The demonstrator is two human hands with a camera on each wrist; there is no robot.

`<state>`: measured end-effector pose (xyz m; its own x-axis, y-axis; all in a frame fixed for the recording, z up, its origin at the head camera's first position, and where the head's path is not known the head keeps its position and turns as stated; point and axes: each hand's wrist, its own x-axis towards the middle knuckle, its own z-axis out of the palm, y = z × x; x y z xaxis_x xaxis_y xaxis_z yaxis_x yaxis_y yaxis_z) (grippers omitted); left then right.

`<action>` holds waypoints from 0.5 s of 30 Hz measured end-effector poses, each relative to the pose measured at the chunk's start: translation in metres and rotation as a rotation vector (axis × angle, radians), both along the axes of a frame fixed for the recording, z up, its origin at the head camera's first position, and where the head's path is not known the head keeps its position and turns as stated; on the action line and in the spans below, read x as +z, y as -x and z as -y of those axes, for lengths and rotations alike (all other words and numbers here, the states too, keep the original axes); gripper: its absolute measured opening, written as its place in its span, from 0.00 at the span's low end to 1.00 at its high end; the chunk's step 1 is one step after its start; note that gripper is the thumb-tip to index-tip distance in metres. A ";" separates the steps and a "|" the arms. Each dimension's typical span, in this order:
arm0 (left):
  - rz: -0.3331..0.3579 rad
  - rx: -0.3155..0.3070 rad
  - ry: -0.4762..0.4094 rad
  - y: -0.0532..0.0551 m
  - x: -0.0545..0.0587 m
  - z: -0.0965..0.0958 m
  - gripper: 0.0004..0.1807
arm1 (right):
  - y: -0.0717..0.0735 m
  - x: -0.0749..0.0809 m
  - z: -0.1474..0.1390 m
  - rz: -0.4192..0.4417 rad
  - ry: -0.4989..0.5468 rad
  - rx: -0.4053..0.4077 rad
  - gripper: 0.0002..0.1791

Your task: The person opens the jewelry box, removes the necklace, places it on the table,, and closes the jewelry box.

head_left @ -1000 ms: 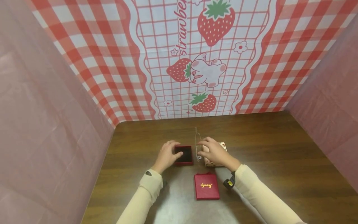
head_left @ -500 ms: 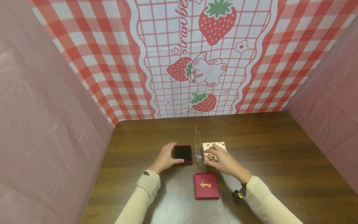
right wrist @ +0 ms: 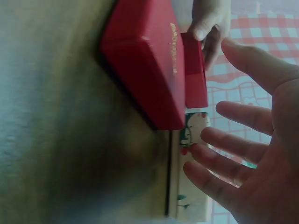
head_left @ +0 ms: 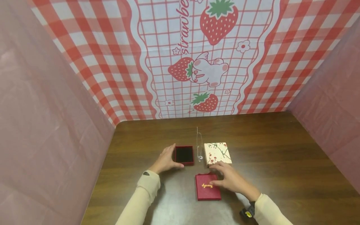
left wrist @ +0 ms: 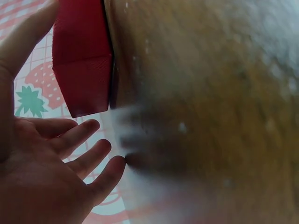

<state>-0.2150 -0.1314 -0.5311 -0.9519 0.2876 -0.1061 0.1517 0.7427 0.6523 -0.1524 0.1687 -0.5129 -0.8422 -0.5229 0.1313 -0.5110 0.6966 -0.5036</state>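
Observation:
My left hand (head_left: 166, 160) is spread around the left side of a small open red jewelry box (head_left: 189, 164) with a black inside, thumb by its near edge. In the left wrist view, loose fingers (left wrist: 108, 175) hang just off the red box (left wrist: 84, 60). Over the right side of the red box lid (head_left: 206, 195), gold lettering on top, hovers my right hand (head_left: 233, 178). Its relaxed, parted fingers (right wrist: 233, 109) hold nothing in the right wrist view, beside the lid (right wrist: 145, 56). A thin silver chain with a round pendant (head_left: 200, 157) lies right of the open box.
A cream box with a floral print (head_left: 217, 151) sits right of the chain, behind my right hand. The brown wooden table (head_left: 261, 140) backs onto a strawberry-print cloth (head_left: 157, 56), with pink cloth (head_left: 56, 125) on both sides.
My right hand has moved from over the chain and floral box toward me, to the lid. The left thumb has shifted from over the box's inside to its near edge.

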 end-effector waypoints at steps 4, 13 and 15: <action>0.018 0.003 0.010 0.001 -0.003 0.000 0.63 | -0.006 -0.004 -0.001 0.019 -0.022 0.004 0.36; 0.011 0.003 0.016 0.003 -0.005 0.000 0.65 | -0.015 -0.009 0.002 0.085 -0.040 0.031 0.47; 0.006 0.002 0.007 0.004 -0.006 -0.001 0.65 | -0.016 -0.009 0.003 0.097 -0.039 0.031 0.49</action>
<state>-0.2187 -0.1306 -0.5367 -0.9518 0.2847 -0.1138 0.1463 0.7478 0.6476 -0.1365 0.1662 -0.5219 -0.8332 -0.5521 0.0295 -0.4831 0.7010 -0.5245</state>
